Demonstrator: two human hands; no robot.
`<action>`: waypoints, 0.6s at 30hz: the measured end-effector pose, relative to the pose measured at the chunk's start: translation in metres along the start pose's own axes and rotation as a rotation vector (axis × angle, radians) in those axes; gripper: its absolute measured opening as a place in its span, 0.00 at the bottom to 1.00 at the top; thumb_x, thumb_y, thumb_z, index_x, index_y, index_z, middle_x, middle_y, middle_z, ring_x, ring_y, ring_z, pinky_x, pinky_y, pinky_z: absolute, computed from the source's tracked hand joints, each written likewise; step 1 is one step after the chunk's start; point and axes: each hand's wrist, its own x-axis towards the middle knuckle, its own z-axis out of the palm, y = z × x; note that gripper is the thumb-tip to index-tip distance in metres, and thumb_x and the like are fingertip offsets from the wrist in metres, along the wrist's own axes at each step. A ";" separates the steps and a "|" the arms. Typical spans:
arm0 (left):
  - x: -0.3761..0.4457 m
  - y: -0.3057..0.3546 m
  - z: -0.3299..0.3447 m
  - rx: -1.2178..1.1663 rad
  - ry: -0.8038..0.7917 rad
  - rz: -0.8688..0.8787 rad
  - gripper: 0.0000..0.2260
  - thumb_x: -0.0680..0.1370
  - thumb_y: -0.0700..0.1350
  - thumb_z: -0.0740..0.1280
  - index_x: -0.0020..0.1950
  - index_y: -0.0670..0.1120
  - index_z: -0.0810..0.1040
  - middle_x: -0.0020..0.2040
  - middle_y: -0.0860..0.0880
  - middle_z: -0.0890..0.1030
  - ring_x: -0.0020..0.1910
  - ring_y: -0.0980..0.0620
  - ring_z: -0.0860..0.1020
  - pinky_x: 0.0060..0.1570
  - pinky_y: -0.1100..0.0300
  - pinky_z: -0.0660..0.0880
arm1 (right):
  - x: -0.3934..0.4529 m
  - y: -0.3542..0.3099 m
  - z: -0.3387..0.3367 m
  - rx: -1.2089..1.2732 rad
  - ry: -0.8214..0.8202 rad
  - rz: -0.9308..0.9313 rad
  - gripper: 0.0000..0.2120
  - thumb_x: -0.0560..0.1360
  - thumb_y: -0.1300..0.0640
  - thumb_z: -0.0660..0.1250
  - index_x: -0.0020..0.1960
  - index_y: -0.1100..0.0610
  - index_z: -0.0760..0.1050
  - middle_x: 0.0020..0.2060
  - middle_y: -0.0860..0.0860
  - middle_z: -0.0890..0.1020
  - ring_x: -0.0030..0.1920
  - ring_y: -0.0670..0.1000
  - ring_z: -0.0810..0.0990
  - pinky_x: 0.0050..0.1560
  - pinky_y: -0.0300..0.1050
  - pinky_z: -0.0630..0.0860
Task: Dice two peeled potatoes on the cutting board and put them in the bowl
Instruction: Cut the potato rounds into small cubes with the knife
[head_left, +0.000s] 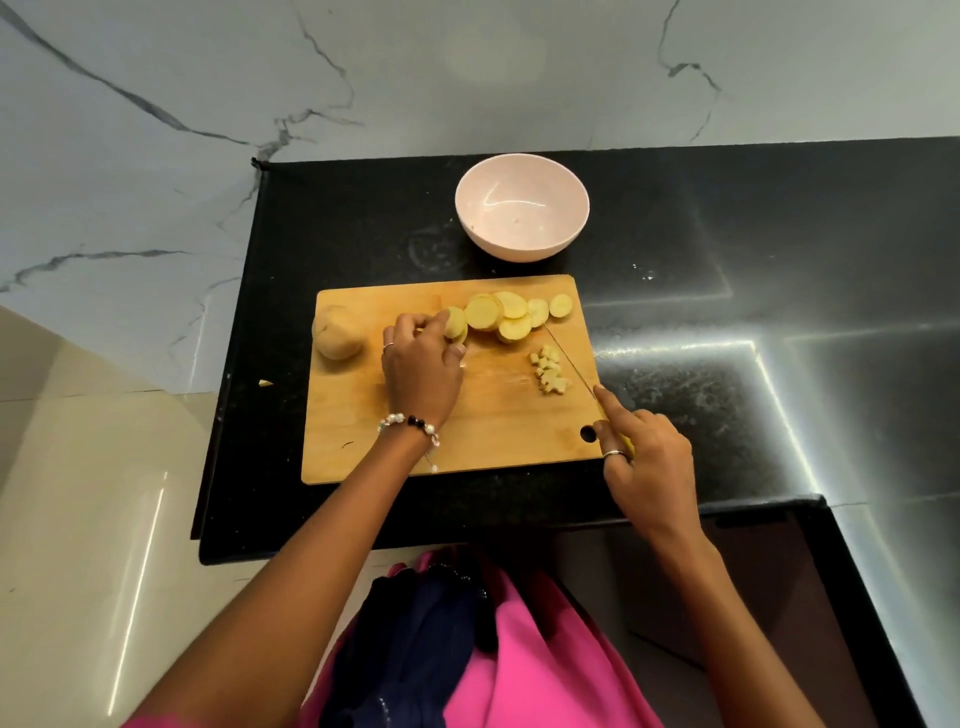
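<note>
A wooden cutting board lies on the black counter. A whole peeled potato sits at its far left corner. Several round potato slices lie in a row along the far edge. My left hand pinches the leftmost slice, which stands on edge. A small pile of diced pieces lies right of centre. My right hand grips a knife, forefinger along its spine; the thin blade runs beside the dice towards the slices. A pale pink bowl stands empty behind the board.
The counter's left edge runs close to the board, with a small potato scrap near it. A marble wall rises behind the bowl. Bare glossy counter extends to the right. The front edge lies just below the board.
</note>
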 end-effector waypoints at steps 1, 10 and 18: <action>0.006 -0.003 -0.001 0.029 -0.052 -0.011 0.25 0.75 0.46 0.70 0.71 0.47 0.70 0.61 0.44 0.74 0.61 0.44 0.69 0.59 0.54 0.69 | 0.003 -0.004 0.003 0.041 -0.011 0.020 0.20 0.76 0.56 0.62 0.68 0.53 0.72 0.33 0.49 0.76 0.38 0.53 0.73 0.40 0.51 0.74; 0.036 -0.015 -0.001 0.067 -0.217 0.055 0.38 0.70 0.52 0.74 0.76 0.51 0.58 0.64 0.52 0.75 0.64 0.49 0.68 0.58 0.52 0.66 | 0.023 -0.034 0.017 0.194 0.030 -0.024 0.19 0.76 0.62 0.67 0.66 0.57 0.74 0.44 0.57 0.83 0.43 0.56 0.78 0.46 0.51 0.74; 0.040 -0.016 0.000 -0.039 -0.155 0.065 0.26 0.68 0.52 0.76 0.65 0.53 0.76 0.57 0.52 0.76 0.58 0.51 0.71 0.55 0.50 0.69 | 0.027 -0.035 0.021 0.241 0.041 0.001 0.19 0.76 0.62 0.67 0.66 0.56 0.73 0.45 0.56 0.83 0.43 0.55 0.79 0.45 0.52 0.76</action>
